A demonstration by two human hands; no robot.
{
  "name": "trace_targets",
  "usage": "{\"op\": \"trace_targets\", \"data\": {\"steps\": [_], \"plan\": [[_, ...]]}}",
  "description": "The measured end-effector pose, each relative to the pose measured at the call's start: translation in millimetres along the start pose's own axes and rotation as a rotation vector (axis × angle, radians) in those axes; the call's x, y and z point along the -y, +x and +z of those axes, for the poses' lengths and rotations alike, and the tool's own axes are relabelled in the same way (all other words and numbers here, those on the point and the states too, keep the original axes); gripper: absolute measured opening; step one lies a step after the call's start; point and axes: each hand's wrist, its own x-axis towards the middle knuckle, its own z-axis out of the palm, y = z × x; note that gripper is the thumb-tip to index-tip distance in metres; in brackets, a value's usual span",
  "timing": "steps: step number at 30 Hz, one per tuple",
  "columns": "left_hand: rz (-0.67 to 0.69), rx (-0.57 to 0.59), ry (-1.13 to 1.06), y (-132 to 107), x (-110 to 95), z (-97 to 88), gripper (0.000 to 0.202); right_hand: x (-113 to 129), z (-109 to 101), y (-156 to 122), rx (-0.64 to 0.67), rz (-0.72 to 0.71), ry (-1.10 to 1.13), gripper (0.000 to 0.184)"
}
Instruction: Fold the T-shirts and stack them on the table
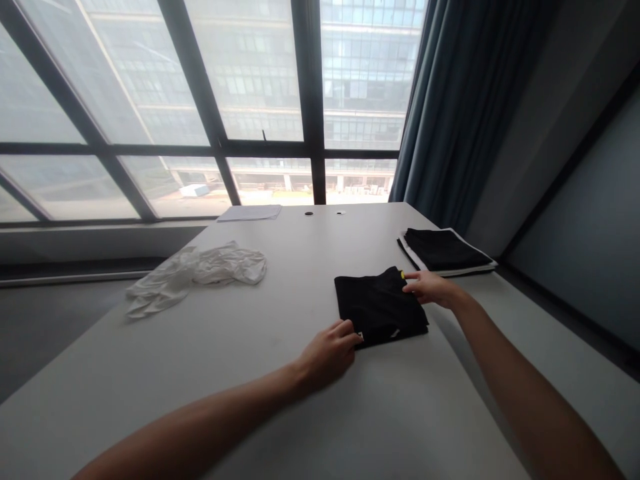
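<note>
A folded black garment (376, 305) lies on the white table in front of me, with small pale marks along its near edge and a yellow spot at its far right corner. My left hand (331, 348) is closed on the garment's near left corner, its fingers curled over the cloth. On the opposite side, my right hand (431, 289) grips the right edge just below the yellow spot. Its fingertips are partly hidden against the dark cloth.
Folded black and white clothes are stacked (445, 250) at the right. A crumpled white garment (200, 273) lies at the left of the table (300, 253). Papers (250, 213) and two small round fittings sit at the far end, before the windows. A dark curtain (450, 120) hangs at the right.
</note>
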Motion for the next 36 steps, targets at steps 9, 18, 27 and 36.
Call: {"op": "trace_targets", "data": {"steps": [9, 18, 27, 36], "plan": [[0.072, -0.005, -0.023, -0.1, 3.9, -0.9, 0.032, -14.7, 9.1, 13.7, -0.227, 0.002, 0.008, 0.053], [0.098, 0.032, -0.012, 2.7, 0.2, -8.8, 0.027, -18.4, 8.6, 19.8, -0.345, -0.117, -0.274, 0.045], [-0.207, -0.099, 0.043, 47.8, 30.6, -13.2, 0.038, -6.0, 100.3, 4.2, -0.533, -0.636, -0.909, 0.047], [-0.374, 0.208, 0.207, 68.9, 61.1, 16.9, 0.06, -60.8, 86.1, 12.1, -0.3, -0.478, -1.119, 0.068]]}}
